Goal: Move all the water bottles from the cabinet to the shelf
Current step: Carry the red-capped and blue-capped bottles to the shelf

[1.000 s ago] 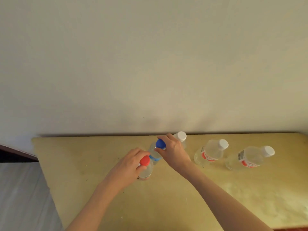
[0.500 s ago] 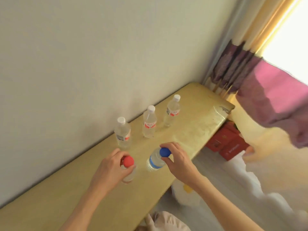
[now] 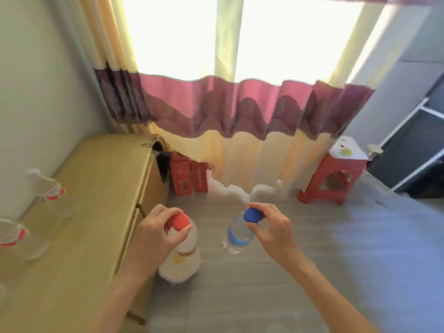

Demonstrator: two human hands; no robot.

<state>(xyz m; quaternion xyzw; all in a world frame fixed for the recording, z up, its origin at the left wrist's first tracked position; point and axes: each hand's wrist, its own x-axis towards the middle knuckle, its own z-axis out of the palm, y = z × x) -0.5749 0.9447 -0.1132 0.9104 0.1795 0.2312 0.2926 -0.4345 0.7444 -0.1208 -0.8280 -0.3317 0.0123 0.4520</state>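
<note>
Carrying two bottles (image 3: 236,234) off the cabinet (image 3: 79,212), view now facing curtains (image 3: 240,106).

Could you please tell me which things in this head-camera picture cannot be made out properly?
- Bottles on the cabinet: two show, motion-blurred, the nearer cut by the left edge; any others lie out of frame.
- Red-capped bottle: neck hidden by the left hand.
- Dark frame: cropped; whether it is the shelf is unclear.

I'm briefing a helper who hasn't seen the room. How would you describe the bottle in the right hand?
Start at the yellow cabinet along the left wall; in front of it, two hands each hold a bottle by the neck above the grey floor. The right hand holds the blue-capped bottle, clear with a blue label, unlike the red-capped bottle in the left hand.
</note>
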